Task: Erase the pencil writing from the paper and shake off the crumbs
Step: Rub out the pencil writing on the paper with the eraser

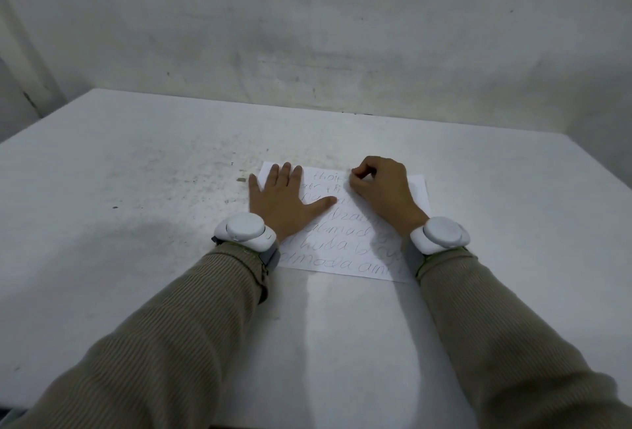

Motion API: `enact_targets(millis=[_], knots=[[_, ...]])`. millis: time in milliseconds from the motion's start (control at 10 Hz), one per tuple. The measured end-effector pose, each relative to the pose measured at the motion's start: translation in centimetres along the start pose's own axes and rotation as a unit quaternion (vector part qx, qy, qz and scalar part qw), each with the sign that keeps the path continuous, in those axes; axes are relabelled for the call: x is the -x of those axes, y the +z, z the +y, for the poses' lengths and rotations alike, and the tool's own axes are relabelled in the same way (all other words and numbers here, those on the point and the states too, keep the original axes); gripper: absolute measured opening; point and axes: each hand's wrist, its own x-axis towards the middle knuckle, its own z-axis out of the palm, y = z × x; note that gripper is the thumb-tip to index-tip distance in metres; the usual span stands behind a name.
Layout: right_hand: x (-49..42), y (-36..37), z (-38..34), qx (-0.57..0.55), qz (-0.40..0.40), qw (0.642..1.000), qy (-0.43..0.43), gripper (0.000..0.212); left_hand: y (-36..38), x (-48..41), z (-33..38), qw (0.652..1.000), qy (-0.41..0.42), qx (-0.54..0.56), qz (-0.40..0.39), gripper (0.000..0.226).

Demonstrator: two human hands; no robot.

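Paper lies flat mid-table, slightly skewed. Left hand is splayed flat on its left part, little finger off the edge. Right hand is clenched at the top line; can't tell what it pinches, if anything. Both hide part of the text. Pencil handwriting fills several lines, faint near the top. Dark specks left of the sheet. Table is bare on all sides; wall runs along the far edge.
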Motion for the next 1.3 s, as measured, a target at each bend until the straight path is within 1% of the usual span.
enact_targets(millis=[100, 200, 300, 400, 500, 600, 700, 800, 900, 1000, 1100, 1200, 1300], knots=[[0.3, 0.3, 0.0, -0.002, -0.004, 1.0, 0.001, 0.012, 0.0, -0.1, -0.1, 1.0, 0.002, -0.007, 0.01, 0.108], [-0.2, 0.2, 0.5, 0.014, 0.025, 0.999, 0.016, 0.013, 0.1, -0.2, -0.1, 1.0, 0.003, -0.003, 0.006, 0.108], [-0.6, 0.0, 0.0, 0.015, 0.011, 1.0, 0.017, 0.011, 0.1, -0.1, -0.1, 1.0, 0.003, -0.007, 0.015, 0.111], [-0.2, 0.1, -0.4, -0.003, -0.023, 1.0, 0.013, 0.009, 0.0, 0.0, 0.1, 1.0, -0.005, -0.001, 0.001, 0.107], [-0.2, 0.5, 0.1, 0.001, 0.008, 1.0, 0.026, 0.011, -0.4, 0.0, 0.1, 1.0, -0.004, -0.001, -0.011, 0.106], [-0.4, 0.6, -0.3, 0.014, 0.018, 0.999, 0.028, 0.008, -0.4, 0.1, 0.1, 1.0, -0.005, 0.003, -0.01, 0.106], [0.2, 0.8, -1.5, -0.001, -0.041, 0.999, -0.012, 0.006, -0.3, 0.1, 0.2, 1.0, -0.006, -0.002, -0.01, 0.11], [0.5, 0.9, -1.3, -0.009, -0.056, 0.998, -0.023, 0.005, -0.4, 0.1, 0.1, 1.0, -0.006, 0.0, -0.015, 0.11], [0.0, 0.7, -0.7, 0.013, -0.001, 1.0, -0.003, 0.006, -0.5, 0.1, 0.1, 1.0, -0.004, -0.002, -0.012, 0.104], [0.2, 0.7, -1.6, 0.016, -0.037, 0.999, -0.025, 0.006, -0.5, 0.1, 0.2, 1.0, -0.005, -0.006, -0.011, 0.106], [0.6, 0.3, -1.8, -0.009, -0.087, 0.995, -0.038, 0.007, -0.5, 0.1, 0.2, 1.0, -0.006, -0.003, -0.016, 0.107], [0.1, -0.3, -0.8, 0.007, -0.04, 0.999, -0.018, 0.008, -0.5, 0.1, 0.3, 1.0, -0.008, 0.0, -0.018, 0.105], [0.2, -0.1, -0.8, 0.016, -0.022, 1.0, -0.015, 0.005, -0.3, 0.0, 0.2, 1.0, -0.008, 0.0, -0.011, 0.105]])
